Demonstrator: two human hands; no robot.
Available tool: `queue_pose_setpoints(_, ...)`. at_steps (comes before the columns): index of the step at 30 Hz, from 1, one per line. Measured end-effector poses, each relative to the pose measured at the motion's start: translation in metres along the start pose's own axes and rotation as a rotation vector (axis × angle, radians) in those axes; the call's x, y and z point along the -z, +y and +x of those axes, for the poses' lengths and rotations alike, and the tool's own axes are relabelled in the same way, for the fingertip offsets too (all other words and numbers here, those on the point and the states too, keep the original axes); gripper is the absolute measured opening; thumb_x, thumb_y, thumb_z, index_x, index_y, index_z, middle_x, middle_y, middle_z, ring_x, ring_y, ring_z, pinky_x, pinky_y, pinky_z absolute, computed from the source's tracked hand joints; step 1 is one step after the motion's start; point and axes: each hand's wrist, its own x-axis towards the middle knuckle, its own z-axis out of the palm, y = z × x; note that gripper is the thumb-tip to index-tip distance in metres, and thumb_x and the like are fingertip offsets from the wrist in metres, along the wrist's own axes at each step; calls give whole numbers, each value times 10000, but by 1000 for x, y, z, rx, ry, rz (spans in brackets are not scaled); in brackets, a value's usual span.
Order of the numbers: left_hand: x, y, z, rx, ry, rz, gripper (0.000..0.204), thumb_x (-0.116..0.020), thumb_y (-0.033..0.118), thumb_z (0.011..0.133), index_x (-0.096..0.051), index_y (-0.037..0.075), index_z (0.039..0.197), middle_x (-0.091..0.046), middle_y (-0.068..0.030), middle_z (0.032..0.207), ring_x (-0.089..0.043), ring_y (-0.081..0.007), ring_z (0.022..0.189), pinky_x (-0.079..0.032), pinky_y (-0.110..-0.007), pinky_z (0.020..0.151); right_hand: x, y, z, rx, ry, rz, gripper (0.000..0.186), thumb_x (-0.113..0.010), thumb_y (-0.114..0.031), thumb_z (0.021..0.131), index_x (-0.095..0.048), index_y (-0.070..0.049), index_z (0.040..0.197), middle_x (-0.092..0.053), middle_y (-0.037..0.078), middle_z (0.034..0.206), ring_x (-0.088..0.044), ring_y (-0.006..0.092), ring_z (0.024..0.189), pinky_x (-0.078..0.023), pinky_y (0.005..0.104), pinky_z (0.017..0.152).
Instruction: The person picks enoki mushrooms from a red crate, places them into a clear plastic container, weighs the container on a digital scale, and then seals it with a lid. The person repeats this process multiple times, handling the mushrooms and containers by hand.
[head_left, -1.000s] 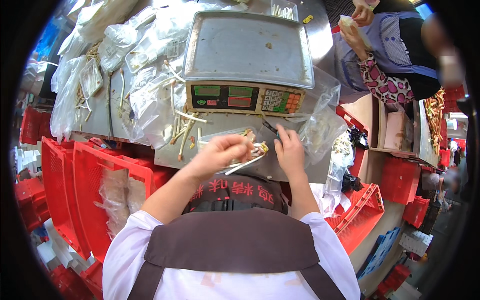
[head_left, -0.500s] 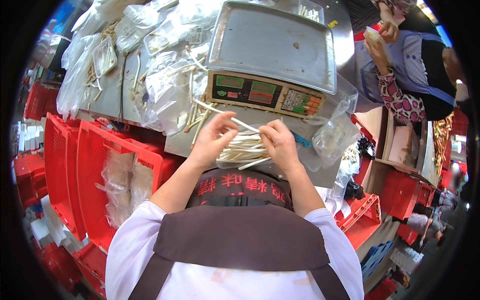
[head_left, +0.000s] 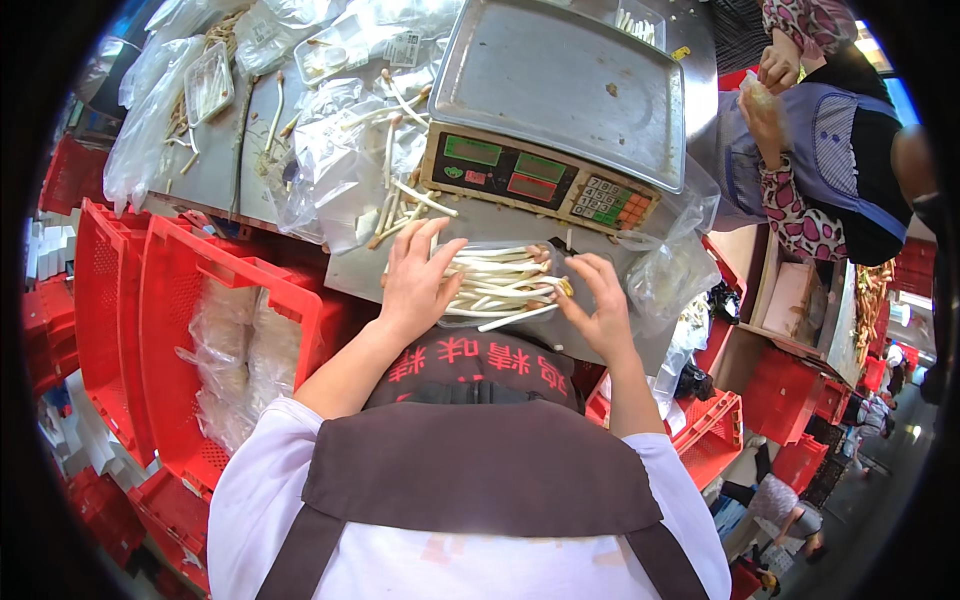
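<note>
A bundle of long white mushroom-like stalks (head_left: 500, 284), some with brownish tips, lies crosswise in a shallow clear plastic tray at the table's near edge. At the bundle's left end is my left hand (head_left: 416, 272), its fingers spread and touching the stalks. By the right end, my right hand (head_left: 602, 310) has its fingers apart, the fingertips close to the stalk tips. Neither hand grips a stalk. More loose stalks (head_left: 400, 212) lie just beyond my left hand, beside the scale.
A digital scale (head_left: 565, 90) with a metal pan stands ahead. Clear plastic bags (head_left: 335, 140) and stalks cover the table's left. Red crates (head_left: 185, 350) stand at left, and a crumpled clear bag (head_left: 668, 275) lies at right. A co-worker's hand (head_left: 765, 115) holds something pale at far right.
The single stalk held between my hands has been let go. Both hands have opened and moved apart to the bundle's two ends. The view has shifted slightly.
</note>
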Motion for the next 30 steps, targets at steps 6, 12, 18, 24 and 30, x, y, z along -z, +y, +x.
queue_pose_setpoints(6,-14,8,-4,-343,-324,-22,230,-726,299,693,-605,127,788,-543,-20,810,-516,-225,889,-372,-372,797,-21,13,-19,-86,9,-18,261,-669,-37,755,-618,-20,1011,-532,96,911,-581,234,816,-473,310,704)
queue_pose_setpoints(12,-31,19,2,-469,-416,185,282,-716,358,677,-573,121,733,-530,-23,788,-513,-213,841,-366,-380,780,-29,3,-5,-105,60,24,136,-668,-39,755,-606,-27,876,-505,85,753,-548,230,681,-441,337,588)
queue_pose_setpoints(18,-24,29,6,-342,-313,80,163,-649,226,693,-578,105,775,-548,-29,798,-533,-196,844,-371,-377,768,-22,-15,9,91,94,-185,129,-691,-76,729,-592,-44,806,-494,92,717,-530,277,676,-430,371,586)
queue_pose_setpoints(24,-35,16,1,-303,-199,142,217,-702,193,706,-548,116,839,-521,-24,821,-511,-212,864,-354,-364,798,-6,-15,8,-8,73,-183,99,-674,-58,741,-587,-33,783,-508,100,712,-541,269,647,-435,364,572)
queue_pose_setpoints(30,-20,7,-8,-346,-203,30,205,-697,183,711,-556,113,843,-557,-20,881,-521,-209,900,-358,-369,817,26,-12,5,-195,166,-92,69,-649,-28,786,-600,-2,826,-537,88,721,-553,172,581,-445,284,537)
